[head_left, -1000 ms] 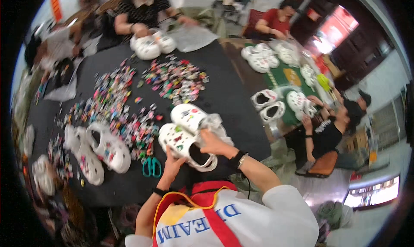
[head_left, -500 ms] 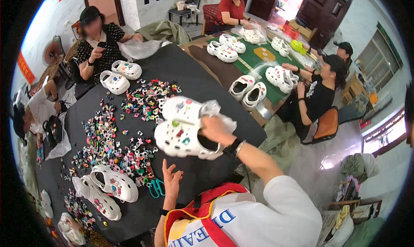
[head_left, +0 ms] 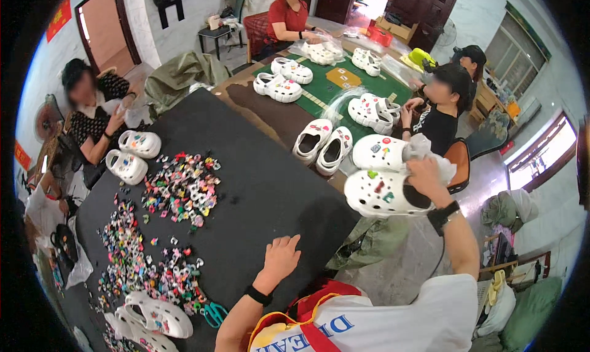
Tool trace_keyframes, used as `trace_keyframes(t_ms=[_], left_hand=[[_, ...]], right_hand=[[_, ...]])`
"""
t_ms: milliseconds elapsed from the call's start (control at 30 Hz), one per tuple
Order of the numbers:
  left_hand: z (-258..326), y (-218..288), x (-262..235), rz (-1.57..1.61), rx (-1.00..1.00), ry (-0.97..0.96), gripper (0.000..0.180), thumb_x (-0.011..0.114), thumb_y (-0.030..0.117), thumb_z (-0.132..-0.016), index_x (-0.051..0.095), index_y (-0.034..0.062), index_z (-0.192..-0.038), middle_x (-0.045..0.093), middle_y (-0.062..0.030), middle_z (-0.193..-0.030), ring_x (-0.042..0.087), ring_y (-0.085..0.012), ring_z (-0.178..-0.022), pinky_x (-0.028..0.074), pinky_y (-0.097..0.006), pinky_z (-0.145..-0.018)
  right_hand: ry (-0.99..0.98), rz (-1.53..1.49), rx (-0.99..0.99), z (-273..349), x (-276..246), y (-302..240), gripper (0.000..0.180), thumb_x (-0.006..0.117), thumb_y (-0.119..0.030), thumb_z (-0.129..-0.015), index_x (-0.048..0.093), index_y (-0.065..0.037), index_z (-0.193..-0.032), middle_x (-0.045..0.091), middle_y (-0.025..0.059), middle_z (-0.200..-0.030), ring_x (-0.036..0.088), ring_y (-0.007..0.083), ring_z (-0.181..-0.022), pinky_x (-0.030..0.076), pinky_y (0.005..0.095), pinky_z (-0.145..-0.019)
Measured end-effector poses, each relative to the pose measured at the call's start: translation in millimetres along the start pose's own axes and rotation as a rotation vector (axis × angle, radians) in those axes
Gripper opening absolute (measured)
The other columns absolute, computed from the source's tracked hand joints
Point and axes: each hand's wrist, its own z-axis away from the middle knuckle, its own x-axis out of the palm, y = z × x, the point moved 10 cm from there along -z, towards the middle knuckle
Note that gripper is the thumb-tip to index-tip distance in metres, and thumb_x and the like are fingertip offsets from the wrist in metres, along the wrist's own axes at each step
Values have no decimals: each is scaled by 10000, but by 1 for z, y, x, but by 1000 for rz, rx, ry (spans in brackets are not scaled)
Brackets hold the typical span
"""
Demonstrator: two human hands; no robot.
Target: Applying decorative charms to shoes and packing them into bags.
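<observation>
My right hand (head_left: 428, 177) is raised off to the right of the black table (head_left: 264, 186) and grips a pair of white clogs (head_left: 381, 180) decorated with small coloured charms, along with some crumpled white wrapping. My left hand (head_left: 281, 258) rests flat on the black table near its front edge, fingers spread, holding nothing. A black band is on each wrist.
Heaps of small coloured charms (head_left: 178, 189) cover the table's left side. White clog pairs lie at the far left (head_left: 132, 155), front left (head_left: 153, 315) and on the brown table (head_left: 322, 146). Green scissors (head_left: 213, 314) lie near me. Several people sit around the tables.
My right hand has carried the clog pair up and to the right, off the black table. My view has swung right. My left hand has settled flat on the table.
</observation>
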Motion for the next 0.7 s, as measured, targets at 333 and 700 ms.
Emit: trace_keyframes(t_ms=[333,700], left_hand=[[-68,-53,39,-467,-64,110,699,598,448,-717,347,166,-1306,245,-185,-1361,210,-380,-1248,185,-585,-950],[-71,-66,45,-405,-77,59,677,504,524,-772,322,171,-1321,230,-191,-1365,195,-401,-1244,126,-589,-952]], right_hand=[[-119,-423,32,-136,55,34,247,571,-132,-616,546,23,-807,567,222,-779,530,400,-755,418,429,-667],[-272,-996,-60,-272,143,-84,262,482,-67,-665,566,53,-883,595,228,-782,575,331,-763,436,382,-703]])
